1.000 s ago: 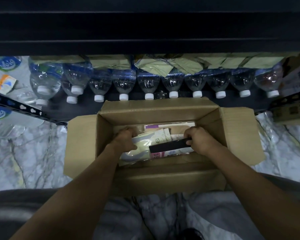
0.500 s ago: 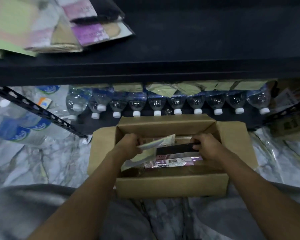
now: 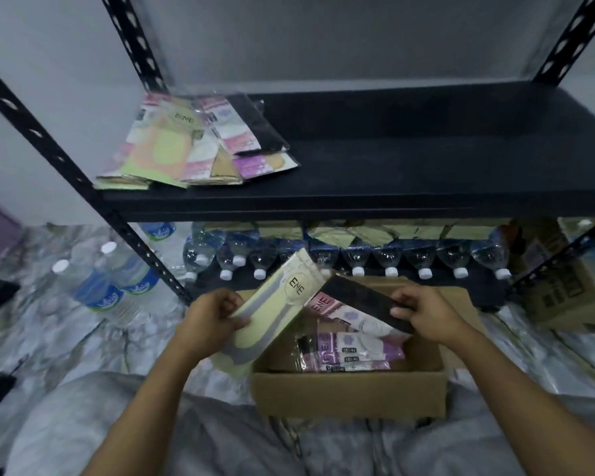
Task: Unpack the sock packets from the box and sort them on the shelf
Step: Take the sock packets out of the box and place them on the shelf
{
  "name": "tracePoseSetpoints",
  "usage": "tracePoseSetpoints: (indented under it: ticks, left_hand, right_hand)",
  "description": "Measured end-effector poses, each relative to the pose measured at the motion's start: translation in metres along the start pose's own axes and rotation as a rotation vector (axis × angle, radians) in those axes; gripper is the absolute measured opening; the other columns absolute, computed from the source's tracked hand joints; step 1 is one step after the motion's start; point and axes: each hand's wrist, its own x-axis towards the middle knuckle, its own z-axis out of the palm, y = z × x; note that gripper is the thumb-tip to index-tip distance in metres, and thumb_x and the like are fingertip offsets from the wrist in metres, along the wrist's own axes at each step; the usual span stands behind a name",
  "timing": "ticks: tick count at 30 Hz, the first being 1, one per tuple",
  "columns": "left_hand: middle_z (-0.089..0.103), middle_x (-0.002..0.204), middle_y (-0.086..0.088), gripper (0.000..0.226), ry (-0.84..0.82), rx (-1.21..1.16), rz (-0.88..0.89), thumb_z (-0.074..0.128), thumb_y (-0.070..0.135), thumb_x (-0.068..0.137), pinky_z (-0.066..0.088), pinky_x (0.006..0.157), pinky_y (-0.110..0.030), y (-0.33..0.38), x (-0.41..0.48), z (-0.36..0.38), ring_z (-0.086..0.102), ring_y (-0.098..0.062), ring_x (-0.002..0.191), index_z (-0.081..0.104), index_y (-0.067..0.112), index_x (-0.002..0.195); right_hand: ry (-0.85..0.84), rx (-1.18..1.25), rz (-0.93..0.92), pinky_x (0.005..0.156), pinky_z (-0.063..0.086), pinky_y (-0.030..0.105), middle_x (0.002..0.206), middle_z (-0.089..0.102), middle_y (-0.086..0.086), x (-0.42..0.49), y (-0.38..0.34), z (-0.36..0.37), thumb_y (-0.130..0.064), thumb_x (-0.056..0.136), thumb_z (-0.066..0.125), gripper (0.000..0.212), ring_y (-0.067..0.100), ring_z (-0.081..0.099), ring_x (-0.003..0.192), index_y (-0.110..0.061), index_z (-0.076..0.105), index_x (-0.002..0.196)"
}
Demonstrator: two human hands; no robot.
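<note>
An open cardboard box [image 3: 351,395] stands on the floor between my knees, with several pink and purple sock packets [image 3: 351,352] still inside. My left hand [image 3: 210,317] grips a pale yellow and grey sock packet [image 3: 279,304], lifted above the box's left edge. My right hand [image 3: 426,314] holds a black and pink sock packet [image 3: 354,300] above the box. On the black shelf [image 3: 409,166], at its left end, lie several sock packets [image 3: 200,142] in overlapping piles.
Under the shelf a row of water bottles [image 3: 358,259] lies with white caps facing me. More bottles [image 3: 110,280] lie on the marble floor at the left, beside a black slotted upright [image 3: 66,159]. Another cardboard box [image 3: 564,293] stands at the right.
Both hands have lifted their packets out of the box. My head has tilted up, so the shelf top and its packets now show.
</note>
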Motion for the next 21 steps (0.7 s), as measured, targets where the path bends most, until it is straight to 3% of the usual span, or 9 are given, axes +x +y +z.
tracePoseSetpoints:
  ticks: [4, 10, 15, 19, 21]
  left_hand:
    - [0.064, 0.081, -0.006, 0.021, 0.121, -0.375, -0.03, 0.081, 0.007, 0.075, 0.05, 0.061, -0.022, 0.009, -0.043, -0.032, 0.062, -0.013, 0.071, 0.065, 0.007, 0.089]
    - [0.07, 0.085, -0.008, 0.022, 0.31, -0.701, 0.02, 0.078, 0.005, 0.077, 0.056, 0.058, -0.02, 0.021, -0.092, -0.066, 0.07, -0.01, 0.07, 0.064, 0.004, 0.093]
    - [0.07, 0.105, -0.017, 0.029, 0.408, -0.872, 0.037, 0.073, 0.006, 0.083, 0.056, 0.079, -0.041, 0.037, -0.113, -0.086, 0.069, -0.031, 0.096, 0.059, 0.0, 0.107]
    - [0.066, 0.114, -0.022, 0.028, 0.463, -0.99, 0.055, 0.069, 0.0, 0.084, 0.053, 0.088, -0.046, 0.05, -0.118, -0.104, 0.066, -0.035, 0.1, 0.056, 0.001, 0.109]
    - [0.065, 0.115, -0.023, 0.026, 0.473, -1.005, 0.063, 0.07, 0.0, 0.084, 0.052, 0.09, -0.048, 0.056, -0.115, -0.115, 0.064, -0.037, 0.102, 0.056, 0.004, 0.105]
  right_hand:
    - [0.072, 0.23, -0.084, 0.067, 0.05, 0.022, 0.077, 0.071, -0.004, -0.034, -0.041, -0.009, 0.004, 0.082, 0.068, 0.021, 0.008, 0.067, 0.077, -0.017, 0.069, 0.082]
    - [0.14, 0.495, -0.229, 0.054, 0.05, 0.016, 0.078, 0.073, 0.0, -0.069, -0.106, -0.006, 0.001, 0.082, 0.07, 0.014, 0.009, 0.069, 0.07, -0.013, 0.07, 0.083]
    - [0.142, 0.667, -0.303, 0.062, 0.053, 0.019, 0.083, 0.075, -0.005, -0.083, -0.155, -0.002, -0.004, 0.079, 0.073, 0.019, 0.007, 0.07, 0.078, -0.023, 0.074, 0.081]
    - [0.168, 0.711, -0.336, 0.072, 0.055, 0.031, 0.086, 0.075, -0.002, -0.087, -0.184, -0.003, -0.006, 0.079, 0.073, 0.017, 0.014, 0.07, 0.084, -0.023, 0.074, 0.082]
    - [0.203, 0.717, -0.347, 0.068, 0.055, 0.027, 0.082, 0.075, -0.006, -0.086, -0.197, -0.003, -0.006, 0.08, 0.073, 0.02, 0.008, 0.071, 0.079, -0.025, 0.074, 0.079]
